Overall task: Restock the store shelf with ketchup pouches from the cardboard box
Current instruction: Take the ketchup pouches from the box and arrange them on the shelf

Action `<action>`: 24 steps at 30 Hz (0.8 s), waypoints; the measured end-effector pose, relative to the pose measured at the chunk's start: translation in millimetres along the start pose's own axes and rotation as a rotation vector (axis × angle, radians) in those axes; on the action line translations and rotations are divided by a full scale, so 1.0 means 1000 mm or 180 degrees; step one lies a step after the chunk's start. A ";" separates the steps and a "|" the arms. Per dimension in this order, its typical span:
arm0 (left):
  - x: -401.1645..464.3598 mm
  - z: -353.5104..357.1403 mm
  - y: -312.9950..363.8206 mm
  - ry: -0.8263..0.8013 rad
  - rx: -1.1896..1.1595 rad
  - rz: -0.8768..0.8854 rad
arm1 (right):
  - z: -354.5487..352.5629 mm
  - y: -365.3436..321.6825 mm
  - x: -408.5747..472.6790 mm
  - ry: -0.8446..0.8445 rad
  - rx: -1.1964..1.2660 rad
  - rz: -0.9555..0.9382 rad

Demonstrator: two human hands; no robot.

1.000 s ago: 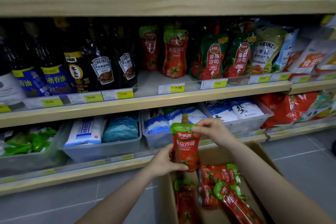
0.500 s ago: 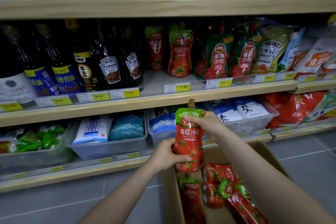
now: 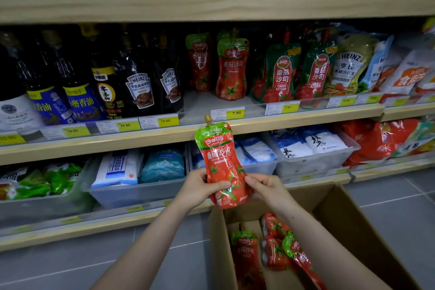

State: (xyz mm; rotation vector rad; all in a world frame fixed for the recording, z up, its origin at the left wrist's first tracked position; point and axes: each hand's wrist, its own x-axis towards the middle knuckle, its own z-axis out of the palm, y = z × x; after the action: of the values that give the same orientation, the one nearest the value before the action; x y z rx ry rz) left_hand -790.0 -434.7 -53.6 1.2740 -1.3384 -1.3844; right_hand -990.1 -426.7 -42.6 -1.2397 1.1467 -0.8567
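Observation:
I hold a red ketchup pouch [image 3: 221,160] with a green top and gold cap upright in front of the shelf edge. My left hand [image 3: 200,187] grips its lower left side and my right hand [image 3: 264,187] grips its lower right side. Below them stands the open cardboard box [image 3: 348,223] with several more pouches [image 3: 275,242] lying inside. On the middle shelf [image 3: 200,99], two matching pouches [image 3: 231,68] stand above the 7.90 tag, with bare shelf space to their left and in front.
Dark sauce bottles [image 3: 141,85] fill the shelf left of the gap. Green-and-red ketchup pouches [image 3: 282,73] and Heinz packs [image 3: 350,63] stand to the right. Plastic bins of salt bags [image 3: 306,148] sit on the lower shelf. Grey floor tiles lie beside the box.
The pouch has risen from the box toward the middle shelf. My right hand has slid from the pouch's top to its lower right side. My view has moved closer to the shelf.

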 end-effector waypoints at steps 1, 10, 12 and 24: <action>-0.001 0.001 0.000 -0.0003 -0.0012 -0.0034 | 0.000 0.001 0.000 0.0030 0.0043 -0.0034; 0.005 0.013 -0.006 0.0414 0.0549 0.0370 | -0.002 -0.020 0.010 -0.0010 -0.0124 -0.0003; 0.005 0.018 -0.004 0.0537 0.0966 0.0516 | 0.004 -0.033 0.016 0.0021 -0.0277 -0.0164; 0.010 -0.009 0.015 0.0676 0.1429 0.0967 | -0.007 -0.044 0.027 0.0592 -0.0367 -0.0414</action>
State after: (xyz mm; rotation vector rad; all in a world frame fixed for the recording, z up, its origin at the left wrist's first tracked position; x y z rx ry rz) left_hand -783.9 -447.8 -39.8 1.3851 -1.6654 -0.7406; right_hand -985.6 -461.7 -3.9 -1.3626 1.2892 -1.0324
